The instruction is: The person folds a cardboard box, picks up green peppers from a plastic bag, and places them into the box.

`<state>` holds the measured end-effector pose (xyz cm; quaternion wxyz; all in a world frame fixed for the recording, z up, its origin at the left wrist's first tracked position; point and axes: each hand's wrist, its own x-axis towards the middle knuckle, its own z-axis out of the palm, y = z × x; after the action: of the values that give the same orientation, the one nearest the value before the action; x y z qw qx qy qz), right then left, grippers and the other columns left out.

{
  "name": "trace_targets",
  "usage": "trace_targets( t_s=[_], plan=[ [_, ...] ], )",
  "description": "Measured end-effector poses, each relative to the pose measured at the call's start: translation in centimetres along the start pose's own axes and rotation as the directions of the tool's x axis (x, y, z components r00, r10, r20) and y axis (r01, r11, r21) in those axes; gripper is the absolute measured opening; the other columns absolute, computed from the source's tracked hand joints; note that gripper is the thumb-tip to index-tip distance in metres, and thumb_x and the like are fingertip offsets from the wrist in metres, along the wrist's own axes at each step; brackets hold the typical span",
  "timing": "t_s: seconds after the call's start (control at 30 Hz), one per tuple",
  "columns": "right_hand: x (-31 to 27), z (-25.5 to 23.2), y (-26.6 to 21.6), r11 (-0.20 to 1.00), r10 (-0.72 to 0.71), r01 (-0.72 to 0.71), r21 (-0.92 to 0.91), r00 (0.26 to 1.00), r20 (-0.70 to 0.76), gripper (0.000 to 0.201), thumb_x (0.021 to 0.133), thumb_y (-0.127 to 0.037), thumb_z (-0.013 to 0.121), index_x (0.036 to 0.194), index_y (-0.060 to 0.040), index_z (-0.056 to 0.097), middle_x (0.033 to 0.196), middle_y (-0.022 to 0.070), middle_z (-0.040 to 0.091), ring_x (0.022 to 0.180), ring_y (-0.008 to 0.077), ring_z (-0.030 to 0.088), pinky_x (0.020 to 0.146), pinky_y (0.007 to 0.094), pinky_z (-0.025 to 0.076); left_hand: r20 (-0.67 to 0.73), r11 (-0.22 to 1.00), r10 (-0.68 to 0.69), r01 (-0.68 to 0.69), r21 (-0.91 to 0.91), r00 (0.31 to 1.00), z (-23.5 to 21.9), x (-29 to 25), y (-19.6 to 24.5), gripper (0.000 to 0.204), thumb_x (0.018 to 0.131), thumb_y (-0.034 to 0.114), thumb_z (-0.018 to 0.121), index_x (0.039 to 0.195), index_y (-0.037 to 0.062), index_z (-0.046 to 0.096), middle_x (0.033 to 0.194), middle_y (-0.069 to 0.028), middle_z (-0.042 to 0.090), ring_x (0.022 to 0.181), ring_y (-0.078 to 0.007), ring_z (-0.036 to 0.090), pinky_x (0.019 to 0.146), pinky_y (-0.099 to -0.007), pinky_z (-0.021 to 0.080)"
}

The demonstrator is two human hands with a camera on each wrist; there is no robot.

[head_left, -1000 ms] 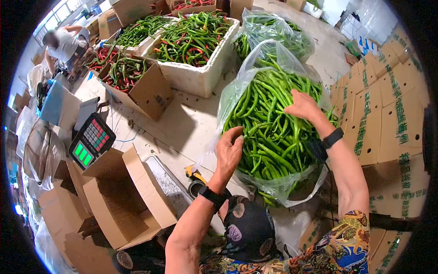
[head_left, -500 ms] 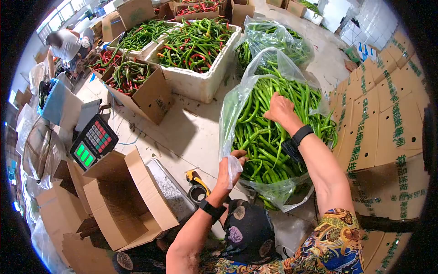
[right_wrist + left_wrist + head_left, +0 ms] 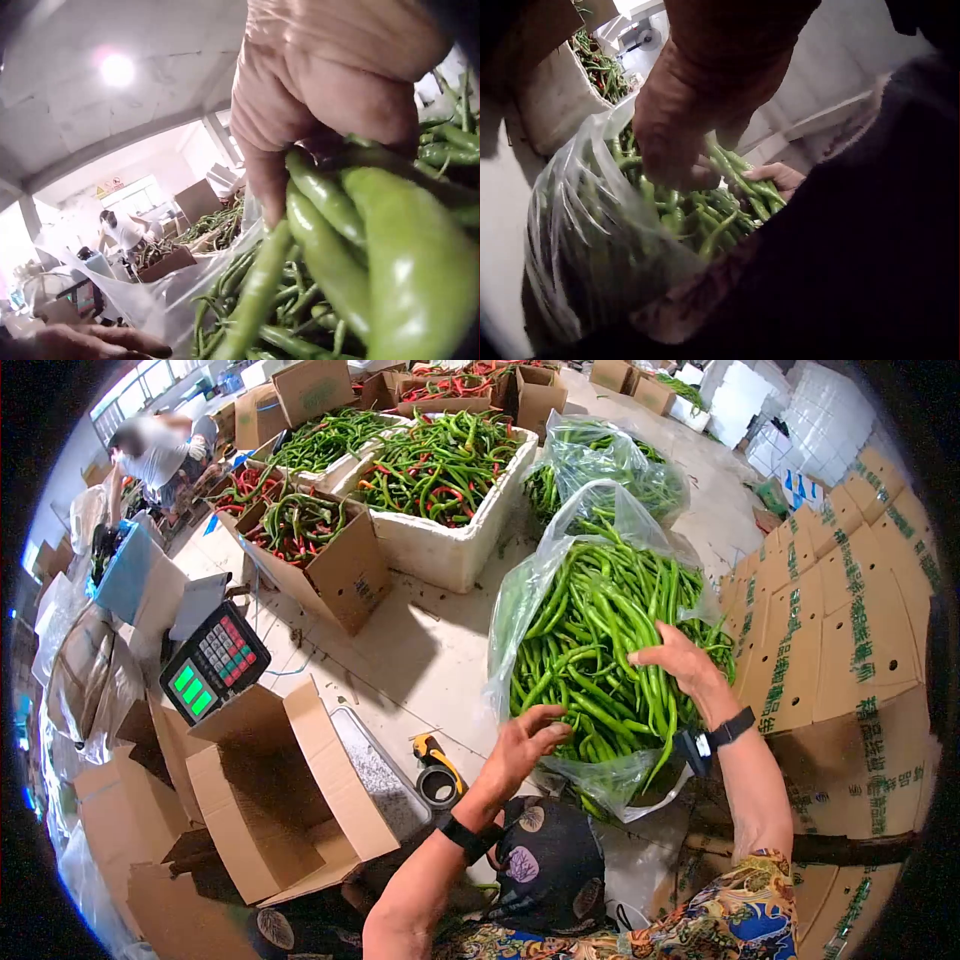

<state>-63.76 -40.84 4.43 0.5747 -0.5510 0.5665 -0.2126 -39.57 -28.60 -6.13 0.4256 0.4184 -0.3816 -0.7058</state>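
Long green chili peppers (image 3: 575, 672) are filling a clear plastic bag (image 3: 510, 625) in front of you. Your right hand (image 3: 685, 662) is gripping a bunch of them; your left hand (image 3: 518, 750) is reaching over the bag's near left edge, fingers loosely parted and free. A tape dispenser (image 3: 447, 756) is lying near your left wrist, and an open cardboard box (image 3: 345, 770) is standing farther left.

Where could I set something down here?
On the mostly bare floor between the white foam box, front bag and speckled tray, or right of the rear bag. It's crowded where stacked cartons flank the front bag.
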Motion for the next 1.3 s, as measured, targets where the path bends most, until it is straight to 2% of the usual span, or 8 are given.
trace_targets(
  t_s=[0.4,0.53,0.77,0.9,1.0,1.1,1.17,1.3],
  plan=[
    [-6.1,3.3,-2.5,0.629,-0.599,0.264,-0.731,0.764,-0.239,0.050,0.077,-0.014,0.066,0.119,0.0061,0.047,0.092,0.0236,0.064,0.088,0.0388,0.063,0.078,0.0432,0.050,0.035,0.960,0.279,-0.280,0.025,0.960,6.7,2.2,6.5,0.091,0.084,0.039,0.068,0.145,-0.0031,0.015,0.143,-0.0243,0.035,0.125,-0.0307,0.044,0.107,-0.0398,0.033],
    [-6.9,6.0,-1.8,0.120,-0.823,0.519,-0.846,0.528,0.207,0.059,0.074,-0.006,0.066,0.126,0.0066,0.043,0.116,0.0246,0.056,0.094,0.0430,0.060,0.081,0.0460,0.050,-0.103,0.954,0.088,-0.114,-0.279,0.991,9.8,2.9,10.4,0.040,0.083,0.035,0.071,0.104,0.0033,0.059,0.092,-0.0062,0.063,0.084,-0.0146,0.059,0.077,-0.0295,0.048],
    [-9.5,4.8,-2.2,0.706,-0.598,0.397,-0.587,0.777,-0.194,0.036,0.072,-0.012,0.076,0.105,-0.0015,0.063,0.093,0.0137,0.065,0.086,0.0248,0.064,0.078,0.0337,0.051,-0.134,0.569,0.196,-0.224,-0.792,0.971,3.0,3.3,8.0,0.028,0.084,0.019,0.067,0.107,0.0035,0.059,0.096,-0.0095,0.066,0.095,-0.0250,0.062,0.091,-0.0412,0.049],
    [-9.3,3.2,-1.5,0.664,-0.563,0.433,-0.609,0.826,-0.026,0.045,0.082,-0.028,0.070,0.117,-0.0014,0.058,0.109,0.0153,0.062,0.102,0.0254,0.060,0.090,0.0354,0.047,-0.118,0.423,0.274,-0.230,-0.876,0.954,1.7,0.5,8.5,0.037,0.081,0.006,0.063,0.116,0.0010,0.054,0.105,-0.0114,0.064,0.107,-0.0304,0.058,0.102,-0.0486,0.042],
    [-9.4,3.7,-1.5,0.938,-0.270,0.326,-0.122,0.902,0.337,0.054,0.083,-0.033,0.070,0.124,-0.0011,0.055,0.115,0.0097,0.061,0.109,0.0203,0.056,0.096,0.0335,0.043,-0.118,0.381,0.306,-0.235,-0.894,0.945,1.7,-1.2,9.5,0.041,0.080,0.004,0.062,0.120,0.0005,0.052,0.106,-0.0124,0.063,0.107,-0.0314,0.057,0.103,-0.0492,0.041],
    [-9.2,4.0,-1.0,0.785,-0.434,0.577,-0.227,0.772,0.464,0.051,0.082,-0.031,0.072,0.121,-0.0014,0.057,0.111,0.0125,0.062,0.106,0.0250,0.058,0.093,0.0341,0.044,-0.119,0.339,0.301,-0.223,-0.914,0.946,1.4,-1.9,9.3,0.045,0.079,0.001,0.061,0.122,0.0007,0.051,0.106,-0.0136,0.062,0.106,-0.0317,0.057,0.103,-0.0487,0.041],
    [-9.6,3.6,-1.5,0.637,-0.183,0.467,-0.614,0.865,0.468,0.048,0.078,-0.027,0.074,0.115,-0.0013,0.058,0.108,0.0142,0.060,0.104,0.0312,0.056,0.093,0.0384,0.043,-0.109,0.316,0.323,-0.216,-0.924,0.940,0.9,-2.2,8.8,0.047,0.077,-0.001,0.060,0.123,0.0013,0.050,0.106,-0.0145,0.061,0.105,-0.0315,0.057,0.102,-0.0468,0.042],
    [-9.0,-0.2,3.0,0.371,-0.408,0.319,-0.872,0.899,0.155,0.038,0.070,-0.019,0.075,0.100,-0.0005,0.059,0.099,0.0165,0.057,0.098,0.0364,0.053,0.085,0.0434,0.044,-0.190,0.342,0.319,-0.300,-0.891,0.928,-0.2,-3.2,7.6,0.045,0.077,0.000,0.060,0.121,0.0026,0.051,0.108,-0.0122,0.060,0.106,-0.0302,0.057,0.102,-0.0458,0.042]
  ],
)
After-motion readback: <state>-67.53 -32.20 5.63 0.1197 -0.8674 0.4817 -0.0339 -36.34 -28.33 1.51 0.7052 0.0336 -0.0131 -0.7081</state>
